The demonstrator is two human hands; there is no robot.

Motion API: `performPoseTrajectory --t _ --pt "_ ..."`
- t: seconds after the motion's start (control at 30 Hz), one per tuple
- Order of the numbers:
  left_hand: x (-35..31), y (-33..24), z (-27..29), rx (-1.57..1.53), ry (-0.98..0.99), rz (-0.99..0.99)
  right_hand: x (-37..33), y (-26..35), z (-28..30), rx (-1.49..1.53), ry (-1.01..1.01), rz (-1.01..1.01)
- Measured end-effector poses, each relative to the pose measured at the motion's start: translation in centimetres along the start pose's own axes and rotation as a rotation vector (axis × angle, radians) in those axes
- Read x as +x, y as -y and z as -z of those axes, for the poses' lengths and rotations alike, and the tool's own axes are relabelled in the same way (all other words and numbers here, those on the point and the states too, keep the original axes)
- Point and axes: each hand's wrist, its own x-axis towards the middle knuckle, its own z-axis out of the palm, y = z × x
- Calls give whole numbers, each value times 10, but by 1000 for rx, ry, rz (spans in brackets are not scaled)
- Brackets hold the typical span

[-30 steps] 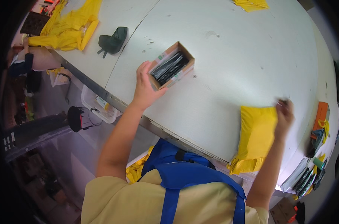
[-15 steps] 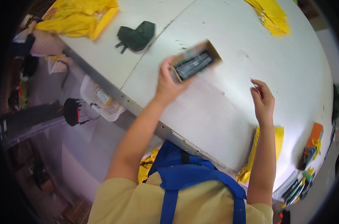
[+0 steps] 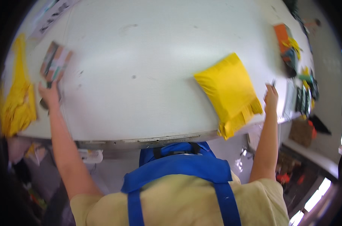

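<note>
At the far left of the table, a small brown cardboard box [image 3: 57, 62] with printed sides lies tilted and blurred. My left hand [image 3: 49, 96] is at its near end, thumb and fingers spread apart; any contact with the box is unclear. A dark pouch-like thing [image 3: 44, 104] shows partly behind that hand. Over on the right, my right hand [image 3: 271, 100] is closed on a small thin object [image 3: 273, 83], whose kind is too small to tell. Between the hands, nearer the right one, lies a plump yellow plastic mailer bag [image 3: 229, 88].
Crumpled yellow bags [image 3: 18, 101] lie along the left edge. An orange box [image 3: 282, 35] and several dark packages [image 3: 301, 100] line the right side. Below the table's front edge [image 3: 141, 143] sits a white plastic basket [image 3: 91, 156].
My view has swung to the right. My left hand has moved far left with the box, now beside the dark pouch-like thing. My right hand has reached out right, past the yellow mailer.
</note>
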Motion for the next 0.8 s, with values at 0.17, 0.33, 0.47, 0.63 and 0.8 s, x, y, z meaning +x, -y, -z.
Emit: performPoseTrajectory --t 0.17,0.33,0.47,0.63,0.8 --pt "-31 -29 41 347 249 510 36 -84 74 -70 -47 -55" --pt "-80 0 19 97 544 448 0 -44 58 -81 -7 -29" --pt "-92 16 26 54 369 430 -13 -24 41 -120 22 30" --pt "-58 25 79 -705 455 718 -27 -19 8 -140 9 49" --pt "-21 14 64 -108 807 419 -25 -17 -21 -114 23 43"
